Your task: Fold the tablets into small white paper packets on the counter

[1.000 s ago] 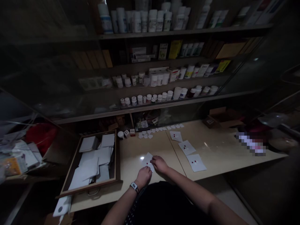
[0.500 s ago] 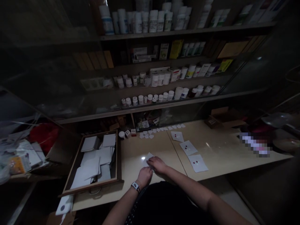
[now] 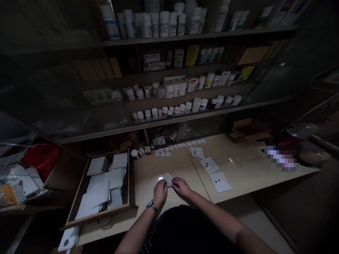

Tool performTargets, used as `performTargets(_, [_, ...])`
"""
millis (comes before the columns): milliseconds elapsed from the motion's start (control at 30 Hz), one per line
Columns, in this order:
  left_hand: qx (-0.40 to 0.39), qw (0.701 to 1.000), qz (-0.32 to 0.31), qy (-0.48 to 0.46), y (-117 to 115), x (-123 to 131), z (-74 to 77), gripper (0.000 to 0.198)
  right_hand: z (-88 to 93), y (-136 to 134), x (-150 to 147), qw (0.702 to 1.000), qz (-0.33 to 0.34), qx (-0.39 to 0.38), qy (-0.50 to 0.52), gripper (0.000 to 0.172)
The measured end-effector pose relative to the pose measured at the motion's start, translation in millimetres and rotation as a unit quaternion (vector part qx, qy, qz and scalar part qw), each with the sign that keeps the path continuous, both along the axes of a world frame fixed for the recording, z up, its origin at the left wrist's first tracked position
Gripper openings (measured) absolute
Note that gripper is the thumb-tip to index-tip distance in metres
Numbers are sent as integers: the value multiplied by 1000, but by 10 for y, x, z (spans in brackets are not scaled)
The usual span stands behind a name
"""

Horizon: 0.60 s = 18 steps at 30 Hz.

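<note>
- Left hand [image 3: 160, 193] and right hand [image 3: 181, 187] have parted slightly since the earlier frame, and more of the white paper [image 3: 167, 179] now shows between them.
- Both hands are narrowly closed, pinching the paper from either side, and hold it just above the table [image 3: 150, 187].
- A watch [image 3: 151, 206] sits on the left wrist.
- Left of the hands, an open drawer [image 3: 129, 176] holds loose white sheets [image 3: 99, 192].
- Right of the hands, three dotted sheets [image 3: 209, 165] lie in a slanting line.
- Small paper squares [image 3: 169, 150] run along the table's back edge, beside a little white bottle [image 3: 134, 153].
- Rows of pill bottles [image 3: 164, 24] fill the shelves [image 3: 198, 35] behind glass.
</note>
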State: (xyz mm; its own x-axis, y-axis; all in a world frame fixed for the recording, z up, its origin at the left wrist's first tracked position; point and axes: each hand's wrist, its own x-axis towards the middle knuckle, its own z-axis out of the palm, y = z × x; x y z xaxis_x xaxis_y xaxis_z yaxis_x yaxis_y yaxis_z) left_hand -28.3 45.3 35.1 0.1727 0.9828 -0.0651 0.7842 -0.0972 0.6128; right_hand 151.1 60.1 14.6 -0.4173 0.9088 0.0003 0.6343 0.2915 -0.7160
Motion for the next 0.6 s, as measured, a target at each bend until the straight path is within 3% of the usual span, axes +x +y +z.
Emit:
performTargets(100, [18, 998, 15, -51, 23, -39, -48, 19, -9, 45, -25, 1000, -25, -11, 5, 12])
performTargets(267, [-38, 996, 47, -58, 27, -81, -121, 36, -21, 76, -37, 998, -51, -29, 23, 12])
performTargets(600, [-88, 993, 78, -14, 105, 7, -36, 33, -81, 90, -67, 997, -64, -25, 19, 13])
